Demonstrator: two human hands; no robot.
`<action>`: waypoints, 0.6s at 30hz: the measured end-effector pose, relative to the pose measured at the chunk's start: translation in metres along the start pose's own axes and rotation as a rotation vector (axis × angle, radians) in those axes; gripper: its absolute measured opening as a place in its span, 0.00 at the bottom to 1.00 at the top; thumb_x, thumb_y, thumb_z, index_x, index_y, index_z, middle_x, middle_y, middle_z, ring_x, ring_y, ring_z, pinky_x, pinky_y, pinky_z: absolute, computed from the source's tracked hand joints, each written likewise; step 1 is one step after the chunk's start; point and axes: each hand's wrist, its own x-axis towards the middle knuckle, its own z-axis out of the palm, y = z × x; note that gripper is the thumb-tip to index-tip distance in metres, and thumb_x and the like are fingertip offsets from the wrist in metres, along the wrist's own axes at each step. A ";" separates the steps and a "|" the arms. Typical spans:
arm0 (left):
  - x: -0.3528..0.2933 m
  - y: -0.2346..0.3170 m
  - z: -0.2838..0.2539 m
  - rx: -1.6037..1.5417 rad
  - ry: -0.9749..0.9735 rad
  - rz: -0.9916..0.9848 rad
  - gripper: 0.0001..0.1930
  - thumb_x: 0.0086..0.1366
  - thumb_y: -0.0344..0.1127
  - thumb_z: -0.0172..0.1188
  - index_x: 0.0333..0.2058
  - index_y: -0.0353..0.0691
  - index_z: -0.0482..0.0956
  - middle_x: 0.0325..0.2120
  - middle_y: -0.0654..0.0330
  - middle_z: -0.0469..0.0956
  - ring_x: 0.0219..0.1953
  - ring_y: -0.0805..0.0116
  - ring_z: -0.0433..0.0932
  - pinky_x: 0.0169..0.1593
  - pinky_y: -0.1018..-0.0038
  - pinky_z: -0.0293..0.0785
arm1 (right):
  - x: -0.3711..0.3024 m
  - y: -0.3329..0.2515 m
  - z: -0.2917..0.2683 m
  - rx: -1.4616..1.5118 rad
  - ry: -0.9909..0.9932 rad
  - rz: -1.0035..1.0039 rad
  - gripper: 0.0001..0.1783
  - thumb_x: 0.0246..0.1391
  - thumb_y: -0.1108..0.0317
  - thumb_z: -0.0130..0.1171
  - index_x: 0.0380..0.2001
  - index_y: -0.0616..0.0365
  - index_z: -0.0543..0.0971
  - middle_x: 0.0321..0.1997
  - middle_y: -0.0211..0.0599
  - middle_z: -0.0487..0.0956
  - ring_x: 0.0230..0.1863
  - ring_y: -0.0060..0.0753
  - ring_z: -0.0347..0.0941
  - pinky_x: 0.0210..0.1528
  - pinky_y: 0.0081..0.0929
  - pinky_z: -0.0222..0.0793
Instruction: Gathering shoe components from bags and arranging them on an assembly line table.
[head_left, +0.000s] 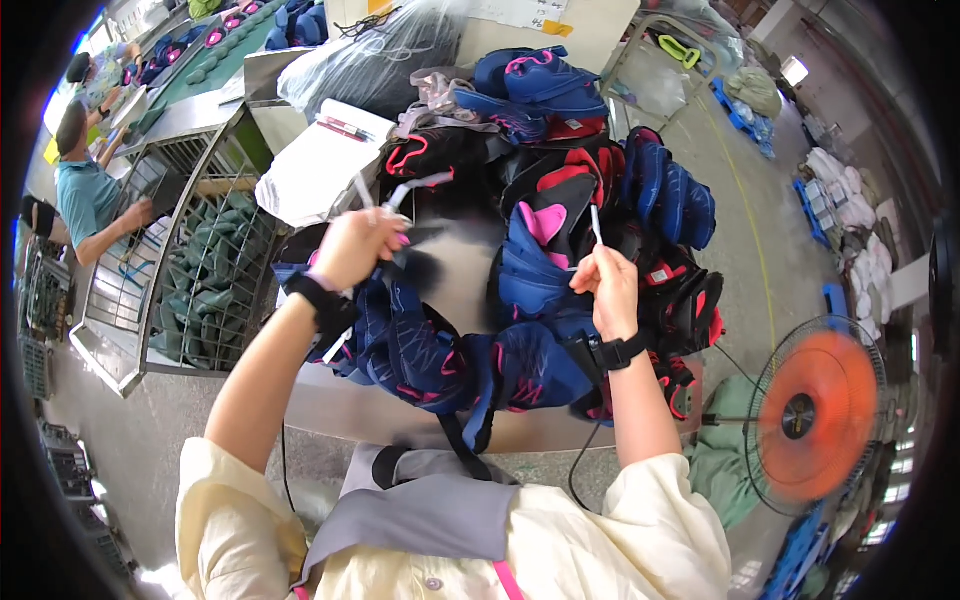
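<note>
My left hand (355, 245) is closed, fingers pinched on a pale, thin strip (420, 186) that bends at its top and is smeared by motion. Navy shoe uppers (410, 345) with pink trim lie just below that hand. On the right, my right hand (612, 285) pinches a slim white stick-like piece (596, 222) pointing upward. It is beside a blue shoe upper (540, 270) with a pink tongue lining (543, 222); whether the fingers touch the upper I cannot tell. Both wrists wear black bands.
Black-and-red uppers (675, 285) and more blue uppers (535, 85) crowd the table (460, 270). A white notepad (318, 170) with pens lies at the back left. A wire cart (215, 270) holds green pieces. An orange fan (815, 415) stands right; a co-worker (85, 195) stands far left.
</note>
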 end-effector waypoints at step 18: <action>0.023 0.098 0.158 0.088 -0.254 0.398 0.18 0.52 0.46 0.58 0.37 0.40 0.70 0.38 0.59 0.72 0.37 0.54 0.73 0.39 0.65 0.71 | -0.049 -0.057 0.021 -0.252 -0.006 -0.233 0.20 0.57 0.67 0.43 0.12 0.62 0.66 0.10 0.25 0.64 0.12 0.14 0.58 0.15 0.16 0.52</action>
